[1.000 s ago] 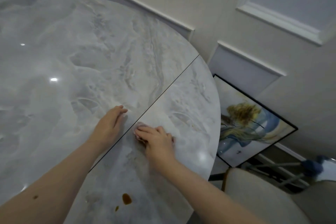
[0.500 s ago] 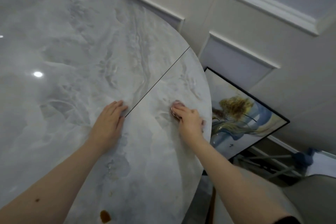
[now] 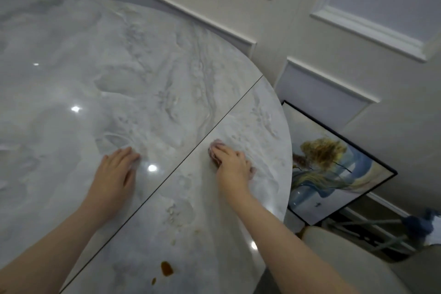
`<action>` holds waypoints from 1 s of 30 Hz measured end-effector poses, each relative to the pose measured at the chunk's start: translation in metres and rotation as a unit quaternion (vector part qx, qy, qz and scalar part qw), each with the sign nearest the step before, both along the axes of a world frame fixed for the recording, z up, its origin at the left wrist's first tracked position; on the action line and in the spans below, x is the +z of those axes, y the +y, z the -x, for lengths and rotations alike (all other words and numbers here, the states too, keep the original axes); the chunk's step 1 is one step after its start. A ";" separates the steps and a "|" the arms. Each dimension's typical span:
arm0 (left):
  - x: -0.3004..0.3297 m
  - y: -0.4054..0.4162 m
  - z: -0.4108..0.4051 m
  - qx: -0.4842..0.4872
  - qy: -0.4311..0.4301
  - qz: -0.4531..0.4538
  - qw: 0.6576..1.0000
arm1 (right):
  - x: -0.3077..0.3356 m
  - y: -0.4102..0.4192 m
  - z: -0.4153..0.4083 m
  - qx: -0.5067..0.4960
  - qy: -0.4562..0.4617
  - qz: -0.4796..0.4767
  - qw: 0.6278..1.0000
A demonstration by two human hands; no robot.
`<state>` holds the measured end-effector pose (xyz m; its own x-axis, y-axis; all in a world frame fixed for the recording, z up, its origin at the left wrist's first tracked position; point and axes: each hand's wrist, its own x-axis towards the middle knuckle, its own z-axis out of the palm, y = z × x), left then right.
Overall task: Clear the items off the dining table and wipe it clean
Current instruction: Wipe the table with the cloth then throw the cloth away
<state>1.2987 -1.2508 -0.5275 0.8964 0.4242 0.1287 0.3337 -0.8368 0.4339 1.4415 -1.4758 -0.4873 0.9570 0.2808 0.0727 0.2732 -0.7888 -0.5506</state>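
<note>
My left hand (image 3: 114, 172) lies flat, fingers straight, on the marble surface (image 3: 119, 67). My right hand (image 3: 232, 164) presses a cloth (image 3: 214, 154) near the right edge. Brown stains (image 3: 166, 268) mark the near edge. A framed picture (image 3: 334, 164) leans against the wall (image 3: 298, 38).

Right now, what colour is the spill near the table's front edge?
Dark amber-brown: the spill lies on the pale grey marbled table, seen in the head view.
</note>
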 end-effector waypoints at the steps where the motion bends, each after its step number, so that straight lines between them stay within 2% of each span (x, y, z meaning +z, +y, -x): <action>1: -0.003 0.003 0.004 0.012 0.002 -0.006 1.000 | -0.002 0.003 -0.020 -0.034 0.068 -0.018 0.997; 2: -0.005 0.003 0.006 0.023 -0.002 -0.010 1.000 | -0.004 0.009 -0.036 -0.060 0.105 -0.017 0.993; 4: -0.006 0.002 0.007 0.033 -0.014 -0.014 0.999 | -0.008 0.032 -0.042 -0.040 0.105 0.005 0.994; 7: -0.005 0.001 0.000 0.037 -0.043 -0.023 0.998 | -0.017 0.059 -0.002 0.085 0.058 0.007 0.995; 10: 0.002 0.003 -0.017 0.022 -0.048 -0.027 0.998 | -0.012 0.067 0.049 0.227 0.006 0.076 0.971; 11: 0.006 0.003 -0.025 0.017 -0.046 -0.028 0.998 | -0.007 0.068 0.046 0.216 0.006 0.075 0.974; 15: 0.017 0.018 -0.061 0.025 -0.039 -0.029 0.998 | 0.011 0.081 -0.050 0.019 0.055 0.021 0.998; 17: 0.016 0.028 -0.082 0.041 -0.035 -0.035 0.998 | 0.022 0.084 -0.106 -0.062 0.082 0.026 0.994; 21: 0.010 0.048 -0.118 0.074 -0.015 -0.041 0.996 | 0.014 0.097 -0.179 -0.158 0.120 0.022 0.980; 25: -0.005 0.064 -0.134 0.088 -0.019 -0.063 0.994 | -0.004 0.122 -0.201 -0.132 0.083 0.034 0.987; 28: -0.011 0.066 -0.136 0.089 -0.024 -0.065 0.994 | -0.004 0.156 -0.202 -0.065 0.076 0.013 0.995; 30: -0.011 0.066 -0.137 0.088 -0.032 -0.063 0.994 | -0.012 0.181 -0.198 0.032 0.049 0.019 0.998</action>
<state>1.4357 -1.1843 -0.5389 0.7982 0.5504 0.2447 0.4545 -0.8170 0.3549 1.6394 -1.2948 -0.4992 0.9388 0.3430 -0.0324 0.2705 -0.7921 -0.5472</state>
